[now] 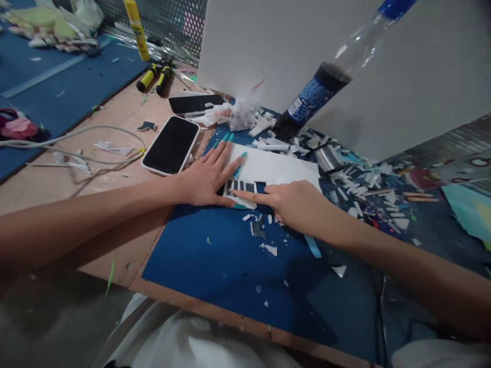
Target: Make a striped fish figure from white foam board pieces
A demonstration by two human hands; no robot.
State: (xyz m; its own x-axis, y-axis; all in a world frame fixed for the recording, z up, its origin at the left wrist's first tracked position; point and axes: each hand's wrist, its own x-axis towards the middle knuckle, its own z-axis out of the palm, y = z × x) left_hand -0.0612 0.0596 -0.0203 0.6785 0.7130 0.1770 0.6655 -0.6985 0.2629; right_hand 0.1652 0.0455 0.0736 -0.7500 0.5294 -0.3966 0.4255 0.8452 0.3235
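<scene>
Fingers (253,197) partly hide the white card (282,166) beneath them.

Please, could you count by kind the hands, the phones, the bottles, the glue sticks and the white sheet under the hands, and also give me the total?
Hands (left hand, right hand): 2
White sheet: 1
Phones: 2
Bottle: 1
Glue stick: 1
Total: 7
</scene>
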